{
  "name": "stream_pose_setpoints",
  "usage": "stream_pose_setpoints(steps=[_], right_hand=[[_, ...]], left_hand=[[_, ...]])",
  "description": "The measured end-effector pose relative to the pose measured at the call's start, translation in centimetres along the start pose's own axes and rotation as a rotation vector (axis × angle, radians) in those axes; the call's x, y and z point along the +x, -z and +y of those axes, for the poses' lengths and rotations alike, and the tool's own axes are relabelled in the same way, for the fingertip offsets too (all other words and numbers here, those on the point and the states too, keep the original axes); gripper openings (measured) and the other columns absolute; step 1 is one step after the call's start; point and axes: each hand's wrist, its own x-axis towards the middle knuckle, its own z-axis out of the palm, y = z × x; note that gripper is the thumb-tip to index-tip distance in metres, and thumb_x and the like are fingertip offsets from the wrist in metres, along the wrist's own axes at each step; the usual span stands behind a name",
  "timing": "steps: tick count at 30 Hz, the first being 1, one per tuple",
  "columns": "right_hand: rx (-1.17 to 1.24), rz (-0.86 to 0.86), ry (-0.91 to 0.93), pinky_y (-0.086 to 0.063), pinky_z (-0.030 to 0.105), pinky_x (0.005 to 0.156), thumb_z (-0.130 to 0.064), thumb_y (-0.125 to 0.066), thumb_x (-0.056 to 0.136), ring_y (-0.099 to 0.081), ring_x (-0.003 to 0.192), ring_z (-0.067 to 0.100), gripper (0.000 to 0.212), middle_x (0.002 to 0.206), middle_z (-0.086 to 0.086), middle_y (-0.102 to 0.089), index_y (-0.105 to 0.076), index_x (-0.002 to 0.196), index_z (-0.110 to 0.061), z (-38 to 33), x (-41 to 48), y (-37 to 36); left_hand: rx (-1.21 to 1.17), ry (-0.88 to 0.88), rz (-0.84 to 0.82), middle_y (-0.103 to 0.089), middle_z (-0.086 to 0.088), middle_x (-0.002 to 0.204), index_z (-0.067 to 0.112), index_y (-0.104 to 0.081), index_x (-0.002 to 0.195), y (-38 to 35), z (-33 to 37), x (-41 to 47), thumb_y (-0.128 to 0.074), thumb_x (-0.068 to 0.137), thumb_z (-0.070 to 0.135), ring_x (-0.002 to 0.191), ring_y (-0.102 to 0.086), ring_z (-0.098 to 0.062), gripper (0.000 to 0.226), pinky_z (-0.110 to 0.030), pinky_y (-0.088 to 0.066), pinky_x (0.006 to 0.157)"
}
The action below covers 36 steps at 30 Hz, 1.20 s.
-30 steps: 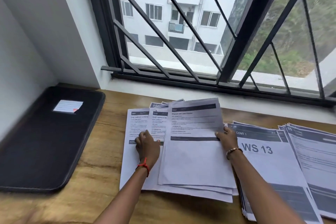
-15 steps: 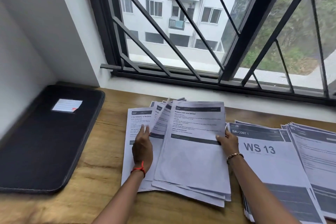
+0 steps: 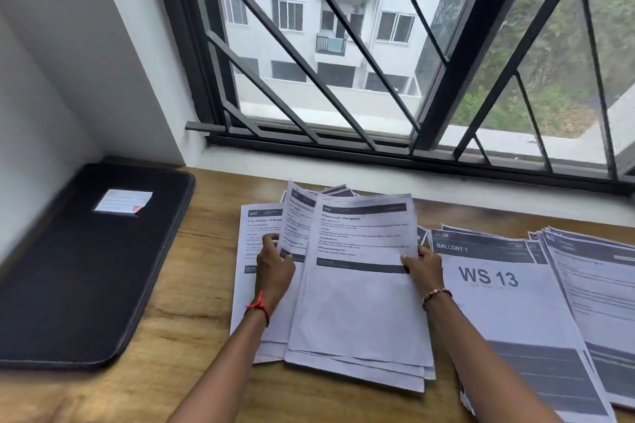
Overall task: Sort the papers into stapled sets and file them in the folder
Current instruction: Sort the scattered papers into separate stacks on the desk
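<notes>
We find two hands among papers below a barred window (image 3: 343,45).
On the tabletop (image 3: 192,285) we count one closed folder (image 3: 86,268), well left of three paper piles; the left hand (image 3: 275,268) pinches a sheet (image 3: 295,216) of the middle pile (image 3: 360,312), and the right hand (image 3: 424,268) clamps its right edge, just beside the WS 13 pile (image 3: 508,312).

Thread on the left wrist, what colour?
Red; the thread shows best in the head view.

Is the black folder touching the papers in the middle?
Apart. The head view shows a strip of bare wooden table between the black folder and the nearest sheet.
</notes>
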Motion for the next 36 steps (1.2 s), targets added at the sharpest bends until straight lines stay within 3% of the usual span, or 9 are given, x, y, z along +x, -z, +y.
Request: stream_pose_setpoints(steps=[5,7,10,16,20,22,28,33,36], right_hand=[[-0.127,0.026,0.089,-0.046,0.008,0.065,-0.001,-0.050,0.086,-0.059,0.090,0.024,0.024,0.101,0.009,-0.064,-0.061,0.107,-0.001,-1.5,-0.8,-2.1],[-0.164,0.025,0.102,-0.048,0.026,0.084,-0.001,-0.049,0.087,-0.059,0.101,0.031,0.027,0.109,0.017,-0.064,-0.057,0.112,0.002,-1.9,-1.2,-3.4],[-0.225,-0.030,0.126,-0.045,0.035,0.088,-0.005,-0.049,0.089,-0.057,0.104,0.033,0.026,0.114,0.019,-0.061,-0.054,0.113,0.002,-2.7,-1.8,-4.9],[-0.365,-0.140,0.239,-0.043,0.041,0.094,-0.012,-0.049,0.090,-0.051,0.113,0.034,0.032,0.120,0.016,-0.056,-0.051,0.121,-0.003,-3.8,-3.0,-7.4],[-0.734,-0.188,0.238,-0.031,0.041,0.101,-0.033,-0.048,0.093,-0.031,0.127,0.031,0.049,0.136,0.013,-0.032,-0.038,0.137,-0.013,-4.2,-3.7,-8.9],[-0.791,-0.206,0.193,-0.028,0.041,0.104,-0.038,-0.048,0.093,-0.026,0.130,0.032,0.053,0.140,0.015,-0.027,-0.035,0.137,-0.012,-4.2,-4.3,-9.6],[-0.752,-0.290,0.267,-0.030,0.039,0.102,-0.033,-0.049,0.093,-0.028,0.129,0.031,0.052,0.137,0.016,-0.031,-0.033,0.133,-0.004,-4.2,-5.3,-10.7],[-0.494,-0.393,0.306,-0.034,0.023,0.087,-0.017,-0.057,0.089,-0.044,0.115,0.031,0.045,0.128,0.017,-0.036,-0.040,0.125,0.002,-4.4,-5.7,-10.8],[-0.447,-0.442,0.322,-0.032,0.022,0.093,-0.016,-0.059,0.087,-0.044,0.120,0.027,0.052,0.134,0.017,-0.044,-0.040,0.132,0.002,-4.4,-5.9,-11.1]], left_hand=[[-0.213,0.082,-0.204,-0.057,-0.003,0.116,0.006,-0.039,0.129,0.6,0.6,0.7,-0.077,0.076,0.016,0.107,-0.056,-0.019,0.066,-0.026,-0.044,0.087],[-0.190,0.040,-0.266,-0.059,-0.001,0.115,0.008,-0.044,0.124,0.7,-0.1,0.5,-0.081,0.068,0.011,0.105,-0.056,-0.017,0.067,-0.029,-0.046,0.092],[-0.282,0.076,-0.299,-0.063,-0.004,0.112,0.011,-0.052,0.115,1.0,-0.9,0.4,-0.075,0.069,0.007,0.101,-0.060,-0.020,0.052,-0.031,-0.049,0.087],[-0.321,0.180,-0.025,-0.067,-0.005,0.102,0.006,-0.063,0.102,3.1,-1.4,0.0,-0.047,0.083,0.001,0.093,-0.060,-0.023,0.025,-0.025,-0.046,0.067],[0.093,0.203,0.177,-0.049,-0.019,0.118,-0.003,-0.060,0.098,4.2,-3.0,0.3,-0.051,0.081,0.004,0.107,-0.039,-0.031,0.020,-0.031,-0.030,0.087],[0.144,0.232,0.167,-0.040,-0.018,0.124,-0.002,-0.059,0.097,4.6,-3.6,0.5,-0.053,0.078,0.013,0.111,-0.030,-0.033,0.025,-0.029,-0.024,0.084],[-0.084,0.087,0.096,-0.062,-0.009,0.109,0.002,-0.055,0.104,5.3,-3.3,0.2,-0.056,0.084,0.001,0.099,-0.056,-0.025,0.021,-0.026,-0.040,0.075],[-0.222,0.095,0.069,-0.060,-0.001,0.106,0.008,-0.041,0.115,6.7,-2.9,-0.6,-0.063,0.080,-0.004,0.092,-0.055,-0.017,0.043,-0.024,-0.040,0.075],[-0.238,0.161,0.180,-0.059,-0.003,0.101,0.000,-0.043,0.121,7.2,-3.5,-0.8,-0.067,0.077,-0.006,0.090,-0.056,-0.018,0.051,-0.027,-0.042,0.074]])
